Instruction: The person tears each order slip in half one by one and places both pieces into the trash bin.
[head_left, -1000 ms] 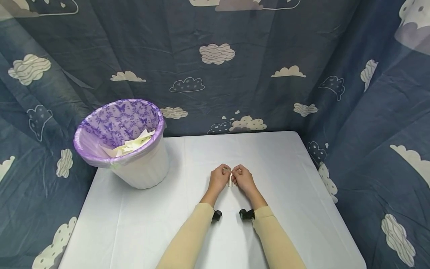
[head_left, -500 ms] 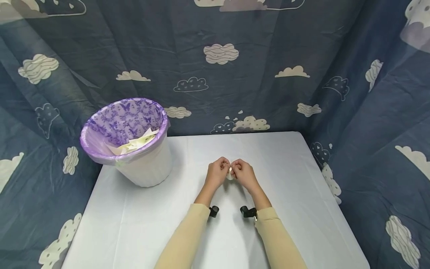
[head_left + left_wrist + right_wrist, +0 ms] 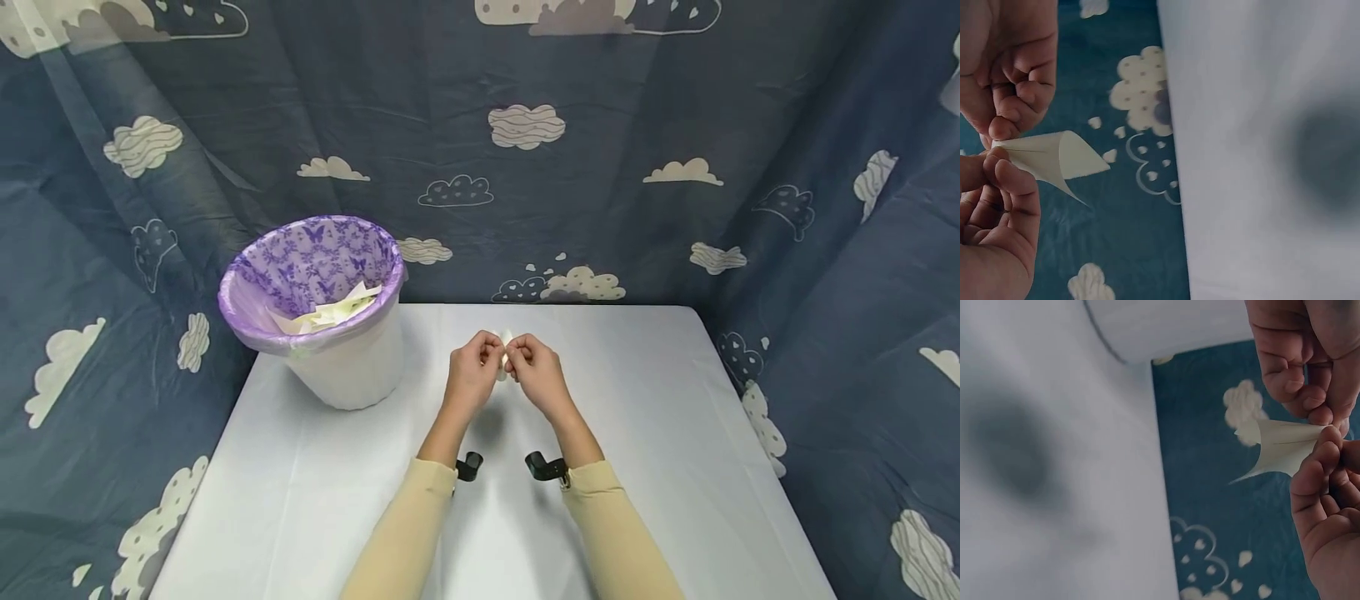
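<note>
My left hand (image 3: 468,375) and right hand (image 3: 542,377) meet above the far part of the white table, fingertips close together. Both pinch one piece of cream paper (image 3: 1035,156), which curves into a cone-like shape with a flared, pointed open end. In the left wrist view my left hand (image 3: 1000,231) is the lower one. The right wrist view has my right hand (image 3: 1329,512) below, with the paper (image 3: 1285,447) reaching out from between the fingertips. Most of the paper is hidden behind the fingers in the head view.
A white bin (image 3: 345,367) with a purple butterfly-patterned liner stands at the table's left, cream paper scraps (image 3: 337,310) inside. Dark blue cloud-print curtains (image 3: 420,108) hang behind and at both sides of the white table (image 3: 330,500).
Both hands have risen off the table and moved toward its back edge, still pinching the paper. The head view has swung left, so the bin appears farther right.
</note>
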The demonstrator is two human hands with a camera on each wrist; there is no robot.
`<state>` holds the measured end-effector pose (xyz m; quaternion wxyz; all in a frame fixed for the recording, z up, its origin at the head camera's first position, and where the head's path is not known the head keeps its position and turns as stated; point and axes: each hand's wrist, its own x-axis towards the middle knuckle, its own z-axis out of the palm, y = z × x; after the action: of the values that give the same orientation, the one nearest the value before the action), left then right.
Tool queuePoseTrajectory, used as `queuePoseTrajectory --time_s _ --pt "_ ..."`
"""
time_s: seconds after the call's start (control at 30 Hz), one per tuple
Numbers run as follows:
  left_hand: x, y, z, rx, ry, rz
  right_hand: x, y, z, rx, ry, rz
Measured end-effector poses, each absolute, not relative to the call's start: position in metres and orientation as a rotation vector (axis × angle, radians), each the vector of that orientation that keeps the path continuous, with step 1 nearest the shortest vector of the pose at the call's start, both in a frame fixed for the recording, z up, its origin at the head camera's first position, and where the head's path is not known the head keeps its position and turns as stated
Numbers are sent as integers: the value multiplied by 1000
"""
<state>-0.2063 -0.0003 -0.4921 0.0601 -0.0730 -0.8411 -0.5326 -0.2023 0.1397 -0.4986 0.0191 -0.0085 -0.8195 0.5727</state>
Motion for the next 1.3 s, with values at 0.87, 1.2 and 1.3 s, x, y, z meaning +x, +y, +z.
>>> queuePoseTrajectory --time_s 0.87,1.2,1.3 --pt "-183 -17 -468 -208 -2275 -1769 -185 113 -465 44 -2286 2071" --pt "-182 -14 -466 -202 -2235 -1781 -184 112 -465 33 -2218 2128" --pt "-183 -13 -465 -198 -2212 -1811 -184 112 -465 30 -2202 2123"
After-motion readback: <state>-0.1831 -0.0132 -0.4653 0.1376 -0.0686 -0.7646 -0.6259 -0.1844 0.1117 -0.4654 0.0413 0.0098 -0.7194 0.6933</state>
